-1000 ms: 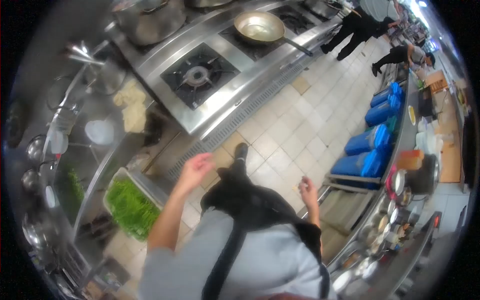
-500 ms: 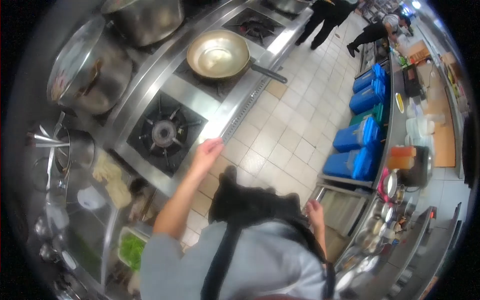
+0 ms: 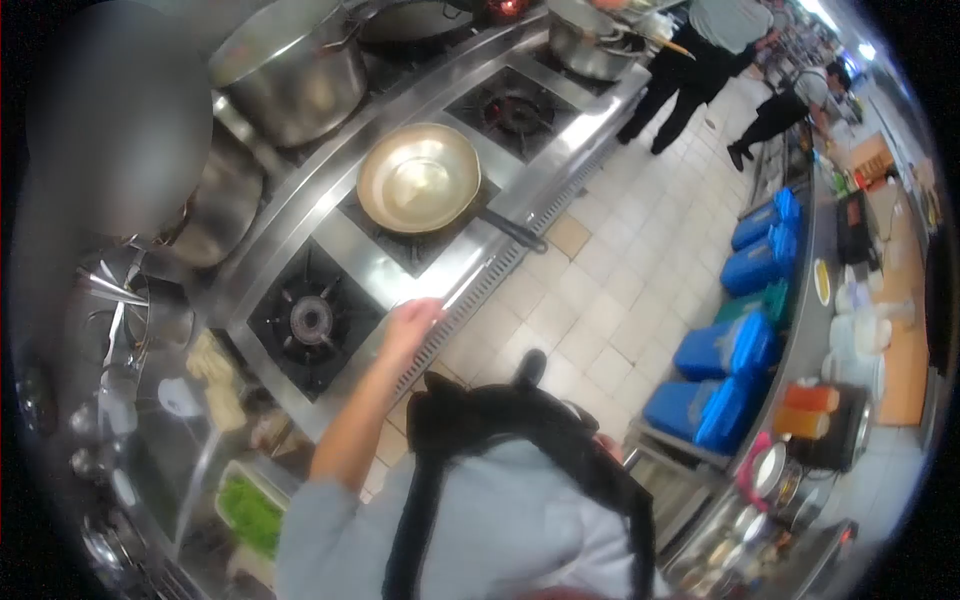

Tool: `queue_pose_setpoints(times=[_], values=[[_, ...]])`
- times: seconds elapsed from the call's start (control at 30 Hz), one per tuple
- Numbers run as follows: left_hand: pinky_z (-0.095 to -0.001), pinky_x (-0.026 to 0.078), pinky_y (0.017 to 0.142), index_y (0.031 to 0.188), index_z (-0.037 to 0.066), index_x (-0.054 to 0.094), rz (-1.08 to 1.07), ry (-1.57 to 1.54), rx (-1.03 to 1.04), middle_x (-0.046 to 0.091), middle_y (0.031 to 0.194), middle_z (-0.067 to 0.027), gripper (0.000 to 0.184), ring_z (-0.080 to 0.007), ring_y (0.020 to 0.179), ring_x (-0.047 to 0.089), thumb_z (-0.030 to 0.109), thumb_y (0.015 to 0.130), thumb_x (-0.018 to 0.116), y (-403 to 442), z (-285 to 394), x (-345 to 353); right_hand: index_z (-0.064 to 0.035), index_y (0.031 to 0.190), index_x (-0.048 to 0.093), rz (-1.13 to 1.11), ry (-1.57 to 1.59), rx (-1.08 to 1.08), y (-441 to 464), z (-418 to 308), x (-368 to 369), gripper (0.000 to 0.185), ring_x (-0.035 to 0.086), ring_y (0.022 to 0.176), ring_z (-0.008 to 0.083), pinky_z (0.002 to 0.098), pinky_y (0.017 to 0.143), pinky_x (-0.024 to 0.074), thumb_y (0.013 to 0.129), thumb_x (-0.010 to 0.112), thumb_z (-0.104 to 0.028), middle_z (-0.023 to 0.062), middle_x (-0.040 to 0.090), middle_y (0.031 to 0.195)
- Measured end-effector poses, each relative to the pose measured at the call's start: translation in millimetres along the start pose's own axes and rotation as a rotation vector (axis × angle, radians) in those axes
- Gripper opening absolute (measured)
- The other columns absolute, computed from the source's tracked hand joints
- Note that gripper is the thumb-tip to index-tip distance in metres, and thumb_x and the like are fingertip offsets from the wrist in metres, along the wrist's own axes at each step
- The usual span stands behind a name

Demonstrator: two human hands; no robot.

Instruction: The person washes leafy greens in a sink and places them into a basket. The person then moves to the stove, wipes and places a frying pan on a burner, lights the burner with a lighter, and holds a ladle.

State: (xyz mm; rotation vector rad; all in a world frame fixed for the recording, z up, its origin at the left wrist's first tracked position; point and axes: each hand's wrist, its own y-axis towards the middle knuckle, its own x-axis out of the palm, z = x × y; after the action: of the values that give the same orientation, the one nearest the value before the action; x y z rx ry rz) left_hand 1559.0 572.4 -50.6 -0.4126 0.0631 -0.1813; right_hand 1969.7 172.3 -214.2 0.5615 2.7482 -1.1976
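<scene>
My left hand point(image 3: 410, 325) hovers by the front edge of the steel stove point(image 3: 388, 283), its fingers curled in and nothing visible in them. A wide frying pan point(image 3: 420, 180) sits on the middle burner beyond that hand, its dark handle reaching over the stove's edge. Nearest on the left is an uncovered burner point(image 3: 312, 318) with a black grate. Only a sliver of my right hand point(image 3: 604, 446) shows past the dark apron strap at my side; its fingers are hidden.
Large steel pots point(image 3: 290, 80) stand along the stove's back. Blue lidded bins point(image 3: 715, 350) line the right side under a counter holding orange containers point(image 3: 806, 410). Two people work farther down the tiled aisle point(image 3: 560, 290). A tub of green leaves point(image 3: 250, 510) is at lower left.
The view has tilted up and moved along the aisle, showing more of the people ahead. My left hand stays by the stove edge; my right hand has slipped mostly behind my body.
</scene>
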Motion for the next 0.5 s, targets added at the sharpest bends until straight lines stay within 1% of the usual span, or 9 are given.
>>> queue_pose_setpoints(times=[0.07,0.13,0.17,0.2,0.23,0.3,0.37,0.43,0.5], values=[[-0.0273,0.052,0.084,0.111,0.000,0.067,0.154,-0.164,-0.068,0.069,0.100,-0.0075,0.029,-0.0135,0.089,0.065,0.026,0.099,0.059,-26,8,1,0.0016,0.124,0.057,-0.013,-0.024,0.005,30,-68,-13,0.036,0.065,0.083,0.0179,0.0310,0.068,0.0522,0.095,0.061,-0.020,0.0092,0.067,0.100],[-0.0264,0.052,0.083,0.111,0.001,0.067,0.232,-0.199,-0.130,0.069,0.099,-0.0075,0.032,-0.0132,0.087,0.065,0.029,0.100,0.058,-36,-2,-1,0.0020,0.124,0.058,-0.021,-0.056,0.017,74,-129,-30,0.036,0.065,0.081,0.0167,0.0302,0.067,0.0517,0.095,0.061,-0.020,0.0093,0.067,0.099],[-0.0254,0.052,0.081,0.110,0.002,0.068,0.297,-0.226,-0.203,0.069,0.098,-0.0074,0.035,-0.0128,0.085,0.065,0.033,0.101,0.056,-41,-6,-1,0.0021,0.123,0.058,-0.023,-0.046,-0.045,101,-145,-43,0.035,0.065,0.079,0.0161,0.0298,0.066,0.0513,0.096,0.061,-0.020,0.0095,0.066,0.098],[-0.0270,0.052,0.081,0.109,0.002,0.068,0.269,-0.241,-0.177,0.070,0.099,-0.0080,0.040,-0.0142,0.088,0.065,0.039,0.100,0.055,-44,-10,-2,0.0023,0.122,0.058,-0.040,-0.041,-0.105,123,-163,-50,0.035,0.064,0.078,0.0156,0.0295,0.065,0.0510,0.096,0.060,-0.020,0.0098,0.066,0.097],[-0.0270,0.052,0.081,0.109,0.002,0.068,0.321,-0.252,-0.176,0.070,0.099,-0.0080,0.040,-0.0142,0.088,0.065,0.039,0.100,0.055,-43,-14,0,0.0010,0.124,0.057,-0.040,-0.143,-0.134,140,-185,-60,0.036,0.064,0.080,0.0164,0.0295,0.066,0.0514,0.096,0.060,-0.022,0.0094,0.066,0.100],[-0.0296,0.053,0.083,0.115,0.002,0.065,0.313,-0.304,-0.260,0.070,0.105,-0.0096,0.043,-0.0158,0.093,0.065,0.041,0.099,0.056,-19,-10,18,-0.0009,0.126,0.057,-0.021,-0.285,-0.219,170,-234,-71,0.037,0.064,0.083,0.0174,0.0286,0.066,0.0513,0.096,0.060,-0.023,0.0088,0.065,0.102],[-0.0338,0.051,0.088,0.126,0.003,0.058,0.220,-0.308,-0.238,0.066,0.117,-0.0124,0.048,-0.0189,0.102,0.063,0.043,0.098,0.058,15,-7,37,-0.0007,0.127,0.057,-0.019,-0.119,-0.257,186,-266,-74,0.038,0.064,0.084,0.0171,0.0287,0.068,0.0516,0.096,0.060,-0.023,0.0089,0.065,0.104],[-0.0360,0.049,0.094,0.135,0.004,0.050,0.149,-0.411,-0.250,0.059,0.129,-0.0141,0.055,-0.0217,0.112,0.059,0.042,0.096,0.061,51,14,65,-0.0007,0.127,0.056,-0.039,-0.102,-0.229,195,-277,-68,0.038,0.064,0.085,0.0172,0.0291,0.069,0.0521,0.097,0.059,-0.023,0.0095,0.065,0.106],[-0.0386,0.046,0.099,0.139,0.005,0.046,0.105,-0.529,-0.240,0.055,0.133,-0.0144,0.061,-0.0241,0.119,0.055,0.042,0.094,0.065,86,23,97,-0.0006,0.128,0.056,-0.036,-0.113,-0.191,195,-290,-70,0.037,0.064,0.086,0.0173,0.0296,0.071,0.0526,0.097,0.059,-0.022,0.0101,0.065,0.108]])
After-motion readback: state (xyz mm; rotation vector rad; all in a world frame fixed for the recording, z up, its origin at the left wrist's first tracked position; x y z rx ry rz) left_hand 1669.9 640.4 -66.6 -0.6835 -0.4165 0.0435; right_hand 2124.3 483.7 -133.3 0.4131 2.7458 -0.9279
